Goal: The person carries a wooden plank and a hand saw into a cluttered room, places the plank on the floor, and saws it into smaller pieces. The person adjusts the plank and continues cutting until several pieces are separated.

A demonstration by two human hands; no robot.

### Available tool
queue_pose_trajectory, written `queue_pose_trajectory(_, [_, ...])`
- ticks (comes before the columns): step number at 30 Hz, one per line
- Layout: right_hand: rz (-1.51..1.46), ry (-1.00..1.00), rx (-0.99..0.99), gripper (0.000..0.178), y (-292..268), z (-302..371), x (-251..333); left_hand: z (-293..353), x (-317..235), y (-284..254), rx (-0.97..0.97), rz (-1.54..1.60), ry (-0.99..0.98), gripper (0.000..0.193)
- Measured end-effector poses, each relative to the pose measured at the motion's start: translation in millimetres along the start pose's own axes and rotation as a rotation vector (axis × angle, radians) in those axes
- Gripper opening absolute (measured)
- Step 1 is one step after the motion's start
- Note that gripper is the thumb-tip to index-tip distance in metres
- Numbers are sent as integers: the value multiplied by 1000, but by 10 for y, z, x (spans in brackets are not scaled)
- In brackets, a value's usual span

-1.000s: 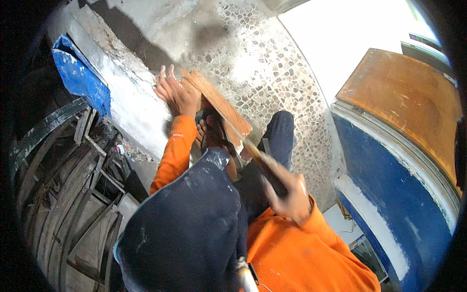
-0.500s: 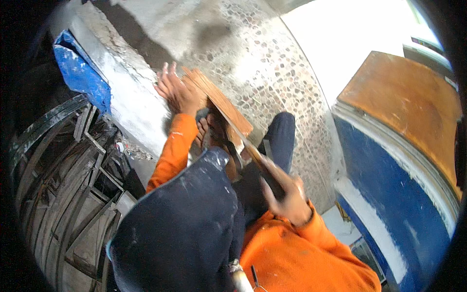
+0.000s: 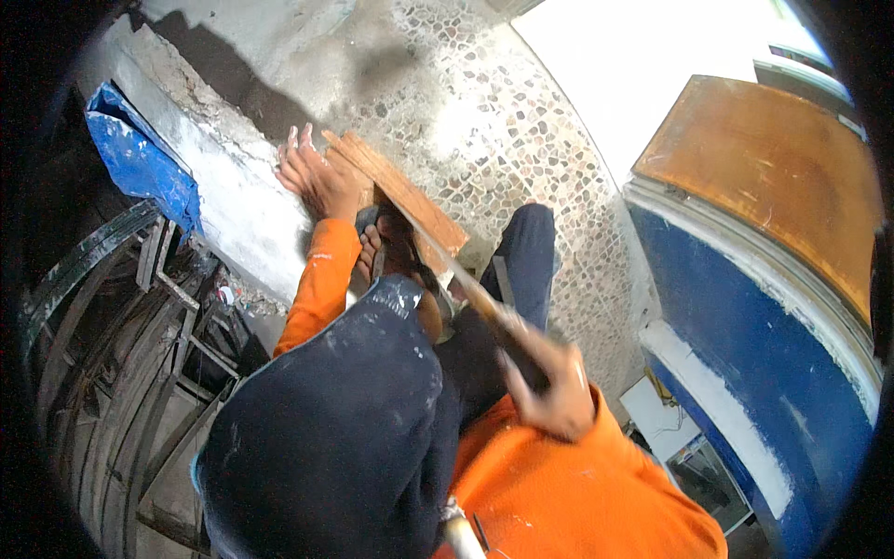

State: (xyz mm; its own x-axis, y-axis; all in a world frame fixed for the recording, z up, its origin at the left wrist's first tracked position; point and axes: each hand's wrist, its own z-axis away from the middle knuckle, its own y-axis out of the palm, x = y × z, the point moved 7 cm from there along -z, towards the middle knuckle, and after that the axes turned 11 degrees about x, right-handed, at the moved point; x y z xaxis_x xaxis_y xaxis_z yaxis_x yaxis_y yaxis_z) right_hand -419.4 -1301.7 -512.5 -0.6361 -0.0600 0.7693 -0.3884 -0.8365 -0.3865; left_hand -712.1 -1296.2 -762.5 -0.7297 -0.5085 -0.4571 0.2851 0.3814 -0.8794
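Note:
A piece of reddish-brown wood [image 3: 402, 191] lies slantwise low over the floor, ahead of my bent knees. My left hand [image 3: 321, 182] rests against its far left end, fingers stretched out and spread. My right hand [image 3: 559, 396], blurred by motion, is closed round the handle of a handsaw [image 3: 480, 300]. The saw's thin blade, seen almost edge-on, runs along the wood's near side toward my left hand. Beside the wood, under my left forearm, is my foot [image 3: 371, 250]. The cutting edge cannot be made out.
A rough white ledge [image 3: 247, 200] with a blue sheet [image 3: 140, 158] runs along the left. Below it, dark metal frames [image 3: 140, 373] are piled. To the right stands a blue-sided unit with a brown top [image 3: 764, 177]. The floor [image 3: 484, 121] has stone-patterned tiles.
The whole view has shifted slightly to the left. Against the wood, my right hand and the saw have drawn back a little toward the lower right. My left hand stays on the wood.

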Motion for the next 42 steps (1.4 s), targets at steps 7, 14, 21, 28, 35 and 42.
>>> queue_pose_trajectory(7, [160, 92, 23, 45, 240, -287, -403, 9, -196, 72, 30, 49, 0, 48])
queue_pose_trajectory(14, [68, 247, 84, 49, -25, 75, -175, 45, -139, 89, 30, -3, -33, 49])
queue_pose_trajectory(21, [26, 61, 4, 50, -114, 80, 74, 73, 5, 23, 14, -10, -34, 51])
queue_pose_trajectory(28, [129, 15, -4, 53, 53, -280, -33, 78, 98, 133, 64, 83, -80, 46])
queue_pose_trajectory(35, [106, 29, -77, 47, -280, 116, -82, -19, -185, 76, -8, -5, 0, 46])
queue_pose_trajectory(42, [-12, 138, 114, 60, -259, 405, -149, 21, -2, 20, -45, -68, -7, 45])
